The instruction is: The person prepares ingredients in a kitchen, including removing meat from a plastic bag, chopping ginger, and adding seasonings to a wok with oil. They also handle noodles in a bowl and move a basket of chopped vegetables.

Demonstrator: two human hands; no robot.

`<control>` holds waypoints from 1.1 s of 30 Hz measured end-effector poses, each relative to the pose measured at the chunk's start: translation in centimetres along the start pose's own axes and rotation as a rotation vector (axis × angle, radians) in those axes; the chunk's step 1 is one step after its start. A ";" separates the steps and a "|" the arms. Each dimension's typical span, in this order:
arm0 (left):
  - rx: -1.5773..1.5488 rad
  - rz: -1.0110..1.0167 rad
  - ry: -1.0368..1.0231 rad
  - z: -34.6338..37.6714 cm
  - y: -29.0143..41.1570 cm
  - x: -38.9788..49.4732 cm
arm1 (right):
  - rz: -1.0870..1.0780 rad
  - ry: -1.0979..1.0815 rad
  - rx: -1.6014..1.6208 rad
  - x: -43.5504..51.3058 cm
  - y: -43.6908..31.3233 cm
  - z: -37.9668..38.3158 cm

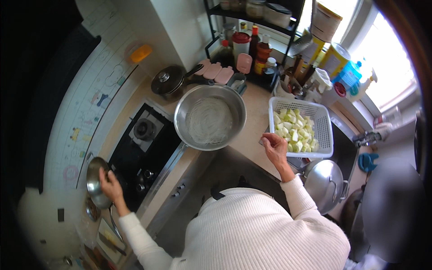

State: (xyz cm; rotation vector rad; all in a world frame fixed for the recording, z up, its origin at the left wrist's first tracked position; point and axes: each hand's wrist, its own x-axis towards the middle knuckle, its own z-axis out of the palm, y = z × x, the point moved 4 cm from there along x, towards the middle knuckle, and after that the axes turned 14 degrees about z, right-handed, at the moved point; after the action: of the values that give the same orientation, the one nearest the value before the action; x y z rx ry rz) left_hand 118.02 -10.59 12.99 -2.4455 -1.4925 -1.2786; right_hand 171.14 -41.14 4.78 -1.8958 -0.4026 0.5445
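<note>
My left hand (110, 186) is held over a steel wok (96, 182) on the left part of the black gas hob (152, 136); its fingers are apart and nothing shows in them. My right hand (275, 148) is raised by the near left corner of a white plastic basket (326, 135), fingers curled; whether they touch the rim or hold something small cannot be told. Pale green vegetable chunks (294, 130) lie in the basket. A wide steel bowl (180, 116) with thin white noodles (210, 119) in it stands at the corner of the counter.
A lidded saucepan (167, 82) stands behind the hob. Pink-lidded seasoning boxes (216, 72) and bottles stand by a black rack (249, 18). A lidded steel pot (324, 185) is right of my right forearm. A knife (113, 243) lies on a cutting board (108, 233) at lower left.
</note>
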 end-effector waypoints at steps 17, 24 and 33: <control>-0.355 0.055 0.263 -6.4 16.2 -2.0 | -0.009 -0.553 0.081 -4.7 3.6 3.4; 0.537 0.193 0.449 -17.6 7.1 0.1 | -0.125 -0.623 0.141 -7.1 2.1 6.2; 0.590 0.047 -0.096 -12.6 -6.7 -0.7 | -0.252 -0.486 0.006 -7.1 -3.2 13.7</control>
State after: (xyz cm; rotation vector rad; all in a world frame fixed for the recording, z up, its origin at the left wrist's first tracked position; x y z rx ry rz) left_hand 104.90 -12.34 18.43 -2.1470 -1.5384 -0.5937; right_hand 157.63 -33.01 4.64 -1.6619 -0.9390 0.8323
